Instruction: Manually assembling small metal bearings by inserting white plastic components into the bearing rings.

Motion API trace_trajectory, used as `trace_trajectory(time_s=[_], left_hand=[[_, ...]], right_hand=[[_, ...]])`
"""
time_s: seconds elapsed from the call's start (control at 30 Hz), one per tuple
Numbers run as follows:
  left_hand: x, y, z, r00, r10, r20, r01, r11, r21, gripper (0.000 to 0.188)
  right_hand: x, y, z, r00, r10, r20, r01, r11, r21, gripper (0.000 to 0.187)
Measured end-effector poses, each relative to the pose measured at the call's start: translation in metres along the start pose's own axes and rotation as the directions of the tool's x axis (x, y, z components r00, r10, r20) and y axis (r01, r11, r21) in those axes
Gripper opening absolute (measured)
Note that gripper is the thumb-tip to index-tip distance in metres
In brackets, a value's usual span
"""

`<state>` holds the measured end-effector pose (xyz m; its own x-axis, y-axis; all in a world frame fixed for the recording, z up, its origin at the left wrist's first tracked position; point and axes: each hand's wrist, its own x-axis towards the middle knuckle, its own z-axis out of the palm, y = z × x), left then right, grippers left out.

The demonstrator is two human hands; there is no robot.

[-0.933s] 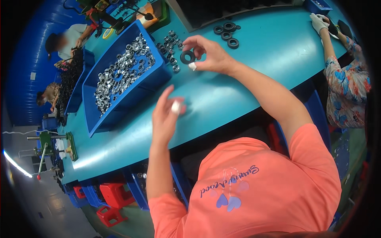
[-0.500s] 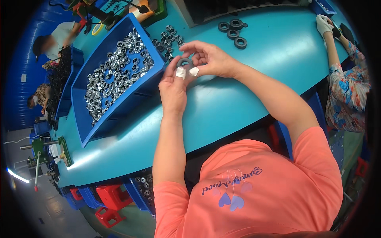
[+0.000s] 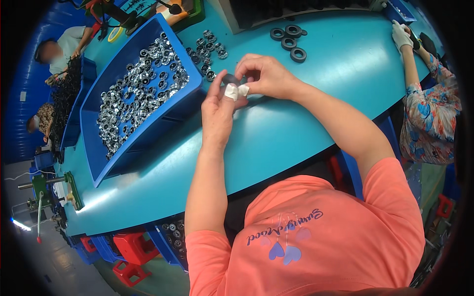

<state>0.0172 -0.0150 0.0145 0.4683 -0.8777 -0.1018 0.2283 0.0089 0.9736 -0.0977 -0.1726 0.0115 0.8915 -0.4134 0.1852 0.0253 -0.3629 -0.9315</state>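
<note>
Above the table, my left hand point(image 3: 218, 111) and my right hand point(image 3: 269, 76) meet with their fingers closed on one dark grey ring point(image 3: 230, 79). Only part of the ring shows between the fingertips; the thumbs cover the rest. White tape wraps both thumbs. Left of my hands stands a big blue bin point(image 3: 143, 130) filled with small shiny metal wheel-like parts point(image 3: 138, 93). More of these loose metal parts point(image 3: 206, 49) lie on the table just beyond my left hand. Several dark rings point(image 3: 297, 55) rest farther off to the right.
The turquoise table point(image 3: 296, 123) runs across the view. At the far right, a person's gloved hand point(image 3: 401, 37) is at work by a small blue bin point(image 3: 399, 12). Two people sit at the left beside a bin of black parts point(image 3: 71, 98). Red stools point(image 3: 136, 248) stand below.
The ring has turned, so its open hole no longer faces me. My right fingers have come in closer over it. The whole view has shifted slightly.
</note>
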Motion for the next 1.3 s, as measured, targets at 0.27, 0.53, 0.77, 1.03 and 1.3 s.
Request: trace_trajectory(time_s=[0.27,0.53,0.77,1.03,1.3], left_hand=[[0.003,-0.01,-0.014,0.975,0.07,0.209,0.041,0.873,-0.486,0.051],[-0.004,-0.002,-0.005,0.905,0.107,0.412,0.191,0.764,-0.617,0.055],[-0.013,0.003,-0.005,0.901,0.133,0.414,0.172,0.765,-0.62,0.053],[-0.012,0.005,-0.002,0.901,0.127,0.415,0.181,0.759,-0.626,0.053],[-0.005,0.001,-0.007,0.913,0.11,0.393,0.189,0.74,-0.646,0.052]], right_hand=[[0.006,0.006,-0.008,0.982,-0.069,-0.176,0.096,0.984,0.15,0.017],[0.01,0.004,0.018,0.998,-0.044,-0.035,0.029,0.94,-0.341,0.034],[0.029,-0.017,0.038,0.995,0.072,0.064,-0.022,0.823,-0.567,0.038],[0.031,-0.007,0.043,0.999,0.031,0.02,-0.012,0.789,-0.614,0.026],[0.014,-0.019,-0.018,0.966,0.123,-0.226,-0.123,0.992,0.015,0.035]])
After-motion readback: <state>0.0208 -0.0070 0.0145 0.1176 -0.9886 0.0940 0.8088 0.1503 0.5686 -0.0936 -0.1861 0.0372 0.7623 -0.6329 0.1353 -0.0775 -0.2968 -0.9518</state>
